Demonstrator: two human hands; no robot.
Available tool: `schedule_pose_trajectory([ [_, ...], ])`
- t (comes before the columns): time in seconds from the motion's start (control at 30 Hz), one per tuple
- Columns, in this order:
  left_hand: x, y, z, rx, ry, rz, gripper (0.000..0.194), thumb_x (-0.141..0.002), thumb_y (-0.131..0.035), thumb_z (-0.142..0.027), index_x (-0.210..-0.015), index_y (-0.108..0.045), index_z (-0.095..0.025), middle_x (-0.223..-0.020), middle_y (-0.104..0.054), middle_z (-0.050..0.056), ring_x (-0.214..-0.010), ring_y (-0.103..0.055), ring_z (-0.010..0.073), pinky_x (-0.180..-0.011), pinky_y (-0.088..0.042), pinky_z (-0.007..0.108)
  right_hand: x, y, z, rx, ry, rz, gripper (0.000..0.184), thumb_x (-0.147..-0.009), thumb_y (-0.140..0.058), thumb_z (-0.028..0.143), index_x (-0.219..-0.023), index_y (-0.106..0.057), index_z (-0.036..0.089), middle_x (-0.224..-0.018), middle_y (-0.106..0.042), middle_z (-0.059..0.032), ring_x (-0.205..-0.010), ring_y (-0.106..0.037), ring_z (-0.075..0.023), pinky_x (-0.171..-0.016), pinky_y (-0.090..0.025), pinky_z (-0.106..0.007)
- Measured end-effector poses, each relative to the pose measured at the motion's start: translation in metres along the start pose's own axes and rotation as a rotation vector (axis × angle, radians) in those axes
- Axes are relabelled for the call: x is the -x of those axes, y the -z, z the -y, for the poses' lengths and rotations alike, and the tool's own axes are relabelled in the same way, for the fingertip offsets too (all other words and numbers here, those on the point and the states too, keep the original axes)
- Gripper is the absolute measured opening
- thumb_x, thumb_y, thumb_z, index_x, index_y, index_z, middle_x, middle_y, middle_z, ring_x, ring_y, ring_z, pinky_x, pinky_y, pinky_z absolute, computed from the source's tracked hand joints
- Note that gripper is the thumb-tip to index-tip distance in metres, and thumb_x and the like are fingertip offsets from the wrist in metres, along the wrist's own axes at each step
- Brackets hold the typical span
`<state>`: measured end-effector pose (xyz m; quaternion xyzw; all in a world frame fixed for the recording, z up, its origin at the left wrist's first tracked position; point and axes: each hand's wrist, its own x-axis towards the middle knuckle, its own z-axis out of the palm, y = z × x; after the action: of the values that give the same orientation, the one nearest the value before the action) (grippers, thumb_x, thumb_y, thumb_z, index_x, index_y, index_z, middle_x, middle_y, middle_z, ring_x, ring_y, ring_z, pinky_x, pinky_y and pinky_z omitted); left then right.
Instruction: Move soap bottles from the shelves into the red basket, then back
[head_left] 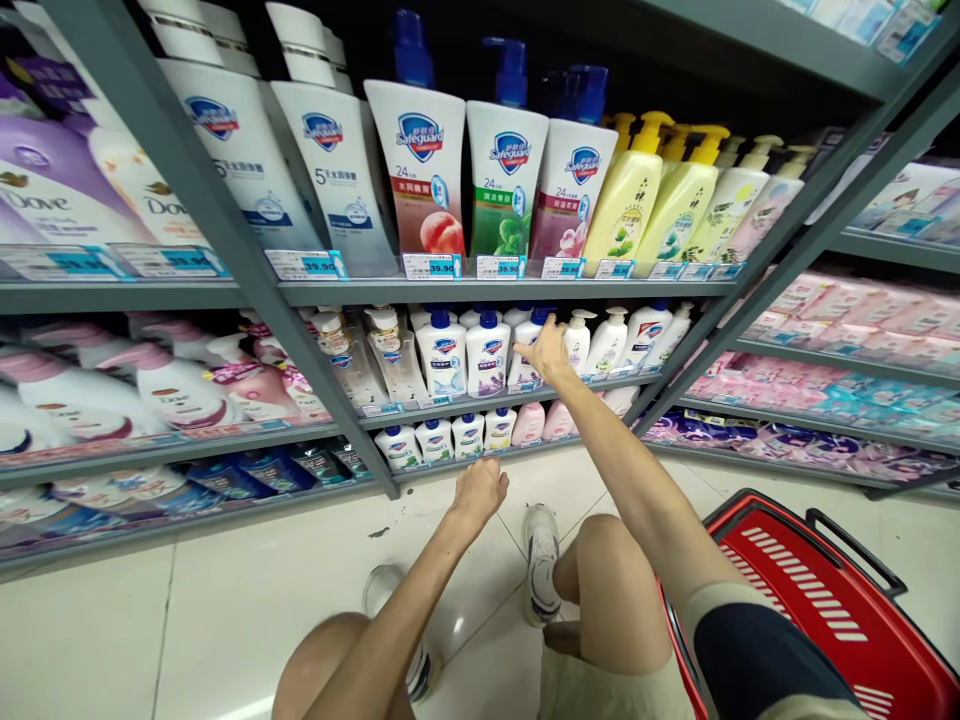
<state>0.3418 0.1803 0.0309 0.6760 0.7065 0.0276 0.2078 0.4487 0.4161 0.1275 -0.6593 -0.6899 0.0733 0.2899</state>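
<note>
My right hand reaches to the middle shelf, its thumb across the front of a white Safeguard pump bottle with a blue top. The other fingers curl by the pump at the right, partly hidden. The bottle stands in the row, beside another white Safeguard bottle with a purple flower print. To the right are bottles with pale pumps. My left hand hangs closed in front of the lowest shelf, apart from the goods, with nothing visible in it.
Large Safeguard bottles and yellow pump bottles line the shelf above. Small bottles stand on the bottom shelf. A red shopping basket with a black handle is at the right. My knees and shoes are below.
</note>
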Motion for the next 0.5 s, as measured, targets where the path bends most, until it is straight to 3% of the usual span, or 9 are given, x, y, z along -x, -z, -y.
schedule_pose_trajectory([
  [0.17,0.004,0.003,-0.002,0.006,-0.011,0.001,0.034,-0.102,-0.048,-0.031,-0.122,-0.069,-0.013,-0.116,-0.078,0.018,-0.114,-0.074,0.0318,-0.094,-0.055,0.039,0.029,0.006,-0.002,-0.046,0.007,-0.023,0.093,-0.090,-0.075,0.044,-0.162,-0.028,0.007,-0.155,-0.039,-0.0313,-0.121,-0.067,-0.0410,-0.103,-0.055,-0.052],
  [0.3,0.004,0.003,-0.004,0.023,-0.009,0.006,0.033,-0.102,-0.048,-0.032,-0.119,-0.071,-0.014,-0.115,-0.078,0.018,-0.114,-0.074,0.0319,-0.096,-0.055,0.039,0.055,0.011,0.016,-0.141,0.276,-0.090,0.073,-0.104,-0.055,0.048,-0.161,-0.031,0.009,-0.158,-0.037,-0.0283,-0.136,-0.058,-0.0354,-0.108,-0.053,-0.047],
  [0.37,0.003,0.002,-0.004,0.025,0.001,0.007,0.034,-0.102,-0.048,-0.032,-0.120,-0.071,-0.015,-0.118,-0.077,0.018,-0.117,-0.073,0.0313,-0.097,-0.055,0.039,0.057,0.006,0.036,-0.142,0.354,-0.039,0.079,-0.102,-0.056,0.054,-0.162,-0.029,0.009,-0.159,-0.038,-0.0281,-0.138,-0.056,-0.0360,-0.109,-0.052,-0.047],
  [0.5,0.002,0.001,-0.003,0.016,0.023,0.025,0.035,-0.102,-0.049,-0.031,-0.123,-0.070,-0.014,-0.119,-0.078,0.018,-0.116,-0.073,0.0308,-0.097,-0.055,0.039,0.046,-0.014,0.073,-0.029,0.236,0.079,0.096,-0.094,-0.069,0.061,-0.164,-0.026,0.011,-0.157,-0.041,-0.0289,-0.128,-0.063,-0.0420,-0.106,-0.053,-0.053],
])
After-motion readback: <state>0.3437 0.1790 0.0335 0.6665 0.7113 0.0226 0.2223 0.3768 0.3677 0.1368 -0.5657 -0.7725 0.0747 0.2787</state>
